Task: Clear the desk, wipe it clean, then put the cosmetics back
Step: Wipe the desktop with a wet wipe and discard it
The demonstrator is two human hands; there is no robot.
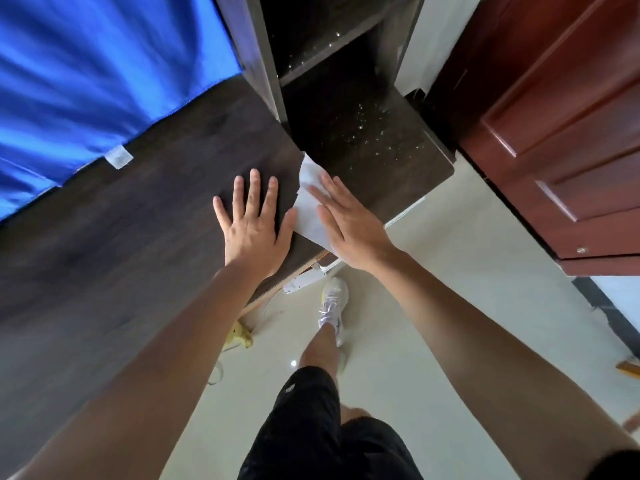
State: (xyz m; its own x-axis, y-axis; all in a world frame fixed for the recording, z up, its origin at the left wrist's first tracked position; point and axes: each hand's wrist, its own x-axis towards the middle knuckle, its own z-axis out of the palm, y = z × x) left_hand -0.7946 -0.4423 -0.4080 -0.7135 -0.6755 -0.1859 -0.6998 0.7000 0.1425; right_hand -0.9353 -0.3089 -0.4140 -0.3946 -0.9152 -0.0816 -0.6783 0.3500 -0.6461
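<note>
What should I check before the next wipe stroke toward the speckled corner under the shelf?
1. Wipe pinned flat: ok, the right hand presses it on the desk with straight fingers.
2. Left hand out of the path: ok, it rests flat to the wipe's left.
3. Cosmetics cleared: ok, none on the visible desk.
4. Corner clean: not ok, white specks lie ahead of the wipe.
5. Blue cloth off the desk: cannot tell, its hem meets the far edge.
6. Wipe underside clean: cannot tell, hidden.
</note>
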